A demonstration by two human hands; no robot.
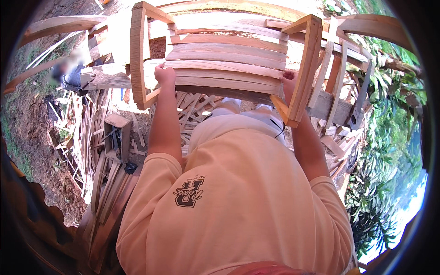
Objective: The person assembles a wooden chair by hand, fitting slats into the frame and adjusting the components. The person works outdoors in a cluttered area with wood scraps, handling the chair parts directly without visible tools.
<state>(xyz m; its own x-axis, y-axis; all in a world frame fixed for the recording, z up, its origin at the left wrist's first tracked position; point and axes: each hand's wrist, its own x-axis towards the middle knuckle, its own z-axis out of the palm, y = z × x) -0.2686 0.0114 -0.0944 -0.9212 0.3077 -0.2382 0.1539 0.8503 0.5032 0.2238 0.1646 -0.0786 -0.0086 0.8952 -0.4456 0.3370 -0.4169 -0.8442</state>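
Note:
Several pale wooden slats (227,55) lie side by side across a low bench-like wooden piece, between its left end frame (137,55) and right end frame (310,68). My left hand (165,74) is closed at the left end of a near wooden slat (224,67). At that slat's other end, my right hand (288,81) pinches with bent fingers, just inside the right frame. Both hands are at about the same height, with the slat stretched between them. My fingertips are partly hidden, and narrow gaps show between some slats.
A rough workbench plank (106,77) runs beneath the piece. Scrap wood strips (91,133) cover the ground below. A wooden box (117,137) with tools stands at lower left, near stacked boards (107,192). Another person (69,75) is at far left; leafy plants (380,183) at right.

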